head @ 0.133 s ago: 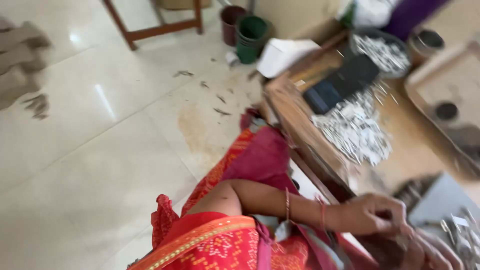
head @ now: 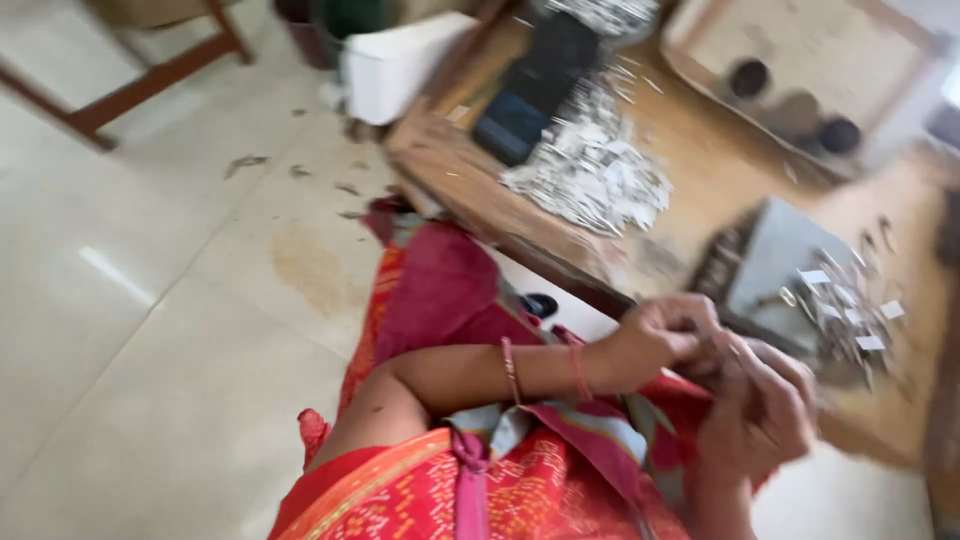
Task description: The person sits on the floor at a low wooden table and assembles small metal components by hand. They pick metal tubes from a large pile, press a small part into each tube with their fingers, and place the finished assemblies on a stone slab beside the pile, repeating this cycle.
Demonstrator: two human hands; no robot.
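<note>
Looking down at my lap, I've got both hands bunched together right at the table [head: 470,195] edge, probably so whatever I'm fiddling with stays close to the pile it came from. My left hand [head: 655,340] has its fingers curled in toward the thumb like it's pinching something tiny, but the blur is bad enough that I can't tell what's in there. My right hand [head: 760,410] sits just under and against it, fingers loosely curled, no clear grip on anything that I can see. Just beyond them is a grey tray [head: 775,260] with small silvery pieces [head: 840,310] scattered on it, nearest to my fingers. Further up the table there's a bigger heap of the same shiny bits [head: 590,170] beside a dark box [head: 520,110], kept well apart from the tray.
</note>
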